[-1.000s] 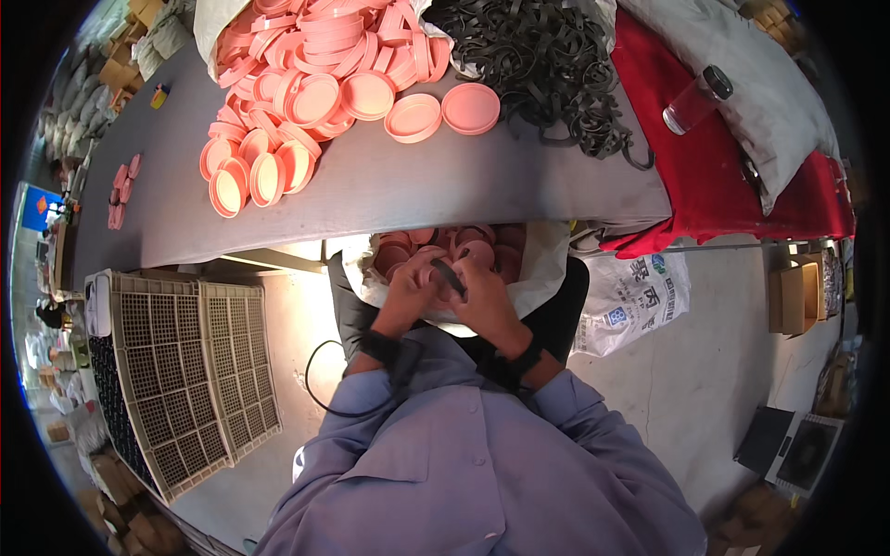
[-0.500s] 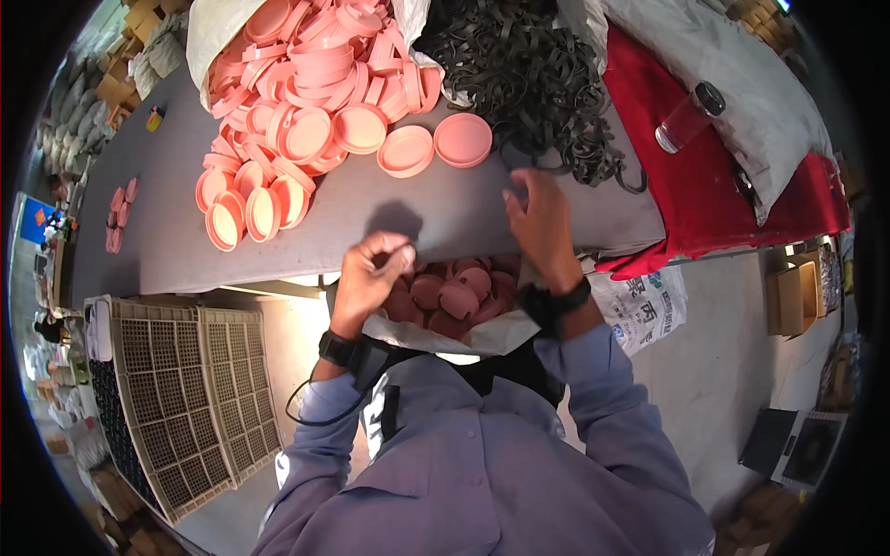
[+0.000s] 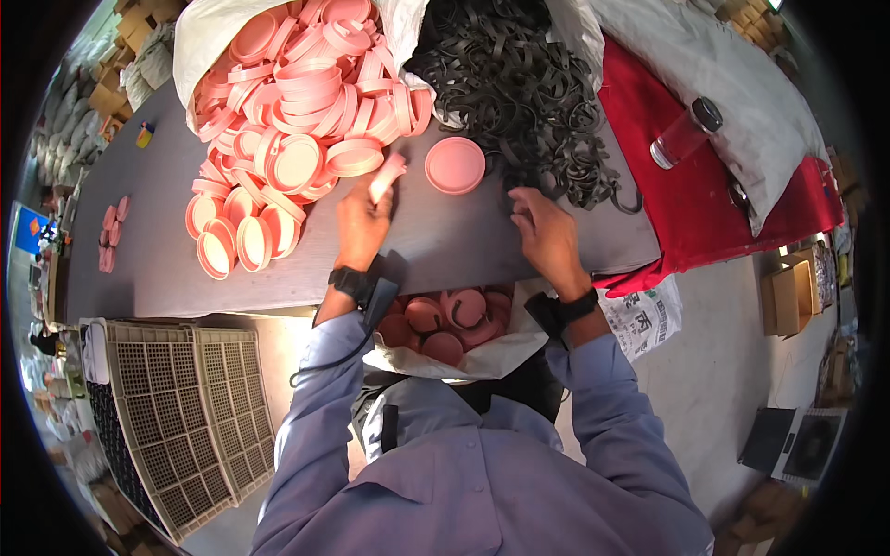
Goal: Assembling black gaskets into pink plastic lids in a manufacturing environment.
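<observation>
My left hand (image 3: 362, 224) grips a round pink lid (image 3: 388, 176), tilted on edge, just above the grey table. Close to the near edge of a heap of black rubber rings (image 3: 510, 83), my right hand (image 3: 549, 236) has its fingers curled together; whatever may be between the fingertips is too small to make out. Between the two hands, a little farther off, a single pink lid (image 3: 454, 166) lies flat. A large heap of pink lids (image 3: 306, 111) spills from a white sack at the far left. Below the table edge, an open white sack (image 3: 496, 360) holds more pink lids (image 3: 443, 347).
A clear bottle with a black cap (image 3: 684, 134) lies on red cloth (image 3: 640, 199) beside a bulging white sack (image 3: 742, 74). Several small pink pieces (image 3: 111, 232) sit at the table's left. Beige plastic crates (image 3: 176, 408) stand below left, an open cardboard box (image 3: 793, 296) at right.
My left hand has moved forward from the table edge and taken one of the two loose pink lids. My right hand has curled its fingers and drawn slightly back beside the black rings.
</observation>
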